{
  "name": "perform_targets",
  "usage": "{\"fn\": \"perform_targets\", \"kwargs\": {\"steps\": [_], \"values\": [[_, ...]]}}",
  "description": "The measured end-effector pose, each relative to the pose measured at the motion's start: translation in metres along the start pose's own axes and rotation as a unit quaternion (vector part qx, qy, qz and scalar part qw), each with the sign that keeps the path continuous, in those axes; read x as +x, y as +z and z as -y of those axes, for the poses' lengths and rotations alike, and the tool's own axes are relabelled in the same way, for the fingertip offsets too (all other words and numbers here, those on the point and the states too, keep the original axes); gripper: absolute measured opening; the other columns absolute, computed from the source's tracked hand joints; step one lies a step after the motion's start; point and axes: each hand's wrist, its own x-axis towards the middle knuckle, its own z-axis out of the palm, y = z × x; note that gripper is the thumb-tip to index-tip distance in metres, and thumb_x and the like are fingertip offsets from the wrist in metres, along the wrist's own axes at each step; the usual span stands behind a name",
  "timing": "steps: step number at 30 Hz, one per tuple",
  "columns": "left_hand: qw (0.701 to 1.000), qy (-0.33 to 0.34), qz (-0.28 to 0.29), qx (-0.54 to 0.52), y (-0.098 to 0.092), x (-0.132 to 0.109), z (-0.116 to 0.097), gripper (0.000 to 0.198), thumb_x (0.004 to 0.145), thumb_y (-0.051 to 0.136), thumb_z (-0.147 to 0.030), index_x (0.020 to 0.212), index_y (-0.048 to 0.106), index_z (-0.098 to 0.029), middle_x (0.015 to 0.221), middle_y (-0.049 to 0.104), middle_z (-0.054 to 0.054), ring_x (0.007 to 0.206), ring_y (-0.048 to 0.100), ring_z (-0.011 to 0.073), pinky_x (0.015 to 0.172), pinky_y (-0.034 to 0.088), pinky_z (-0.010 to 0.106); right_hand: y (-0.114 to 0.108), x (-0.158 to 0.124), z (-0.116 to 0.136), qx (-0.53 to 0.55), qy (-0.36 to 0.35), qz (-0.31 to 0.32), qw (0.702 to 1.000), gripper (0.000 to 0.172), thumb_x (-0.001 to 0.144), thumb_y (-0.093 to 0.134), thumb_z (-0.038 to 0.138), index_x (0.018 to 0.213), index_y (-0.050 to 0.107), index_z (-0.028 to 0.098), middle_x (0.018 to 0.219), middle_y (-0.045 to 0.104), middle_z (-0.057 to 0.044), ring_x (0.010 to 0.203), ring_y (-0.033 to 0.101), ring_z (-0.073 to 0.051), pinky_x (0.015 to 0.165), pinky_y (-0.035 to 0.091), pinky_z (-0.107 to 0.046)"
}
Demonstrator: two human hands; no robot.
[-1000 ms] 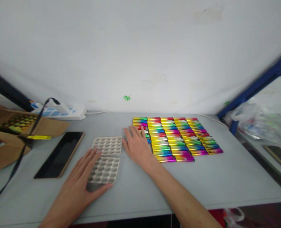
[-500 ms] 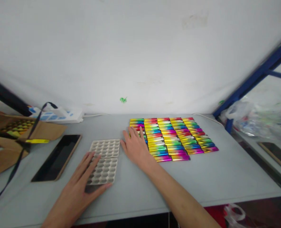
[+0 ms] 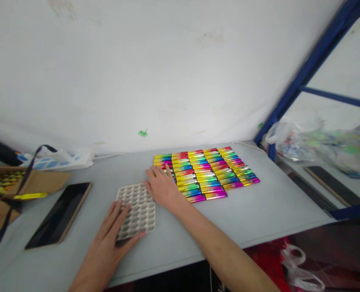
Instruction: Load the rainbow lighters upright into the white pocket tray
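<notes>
My left hand [image 3: 108, 237] lies over the near left side of a pale tray [image 3: 142, 217] with rows of small hollow cells. Its fingers are spread on the tray and the thumb reaches along the near edge. Just right of the tray, my right hand [image 3: 161, 185] rests with parted fingers on the left column of a block of slim, shiny rainbow-coloured lighters [image 3: 204, 174]. The lighters lie flat, side by side in several columns. My right hand covers part of the left column. Nothing lifted shows in either hand.
A dark phone [image 3: 60, 215] lies left of the tray. Beyond it stand an open cardboard box [image 3: 50, 181] with yellow-and-black items, a yellow stick-like piece [image 3: 31, 196] and a white power strip [image 3: 84, 160]. A blue metal frame [image 3: 285, 103] and plastic bags [image 3: 289, 142] are at right.
The view has swung to the right and tilted. The tray appears slightly turned under my left hand. My right hand stays over the left column of lighters.
</notes>
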Motion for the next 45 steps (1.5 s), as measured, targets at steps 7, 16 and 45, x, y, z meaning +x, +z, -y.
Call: {"fn": "perform_targets", "kwargs": {"steps": [7,16,45], "values": [[1.0,-0.007,0.012,-0.008,0.002,0.0,-0.003,0.079,0.099,0.064,-0.058,0.168,0.035,-0.035,0.173,0.042,0.009,0.158,0.041,0.0367,0.124,0.046,0.058,0.0,0.001,0.002,-0.005,-0.014,-0.028,0.999,0.03,0.114,0.043,0.031,0.126,0.065,0.014,0.143,0.065,-0.016,0.141,0.055,-0.03,0.128,0.028,-0.068],[1.0,-0.017,0.012,-0.009,-0.006,0.003,-0.011,0.073,0.095,0.071,-0.052,0.16,0.048,-0.028,0.172,0.042,0.015,0.156,0.044,0.0388,0.123,0.046,0.058,-0.011,0.003,0.009,0.027,-0.057,-0.059,0.996,0.031,0.115,0.041,0.034,0.123,0.068,0.019,0.143,0.068,-0.011,0.138,0.058,-0.024,0.132,0.024,-0.056],[0.998,0.015,-0.02,-0.06,0.02,0.006,-0.081,0.07,0.096,0.069,-0.062,0.153,0.056,-0.024,0.159,0.058,0.016,0.148,0.055,0.0371,0.121,0.052,0.054,-0.105,-0.127,-0.087,0.077,0.2,-0.326,0.921,0.034,0.11,0.048,0.043,0.113,0.072,0.019,0.112,0.078,-0.012,0.106,0.072,-0.027,0.095,0.052,-0.041]]}}
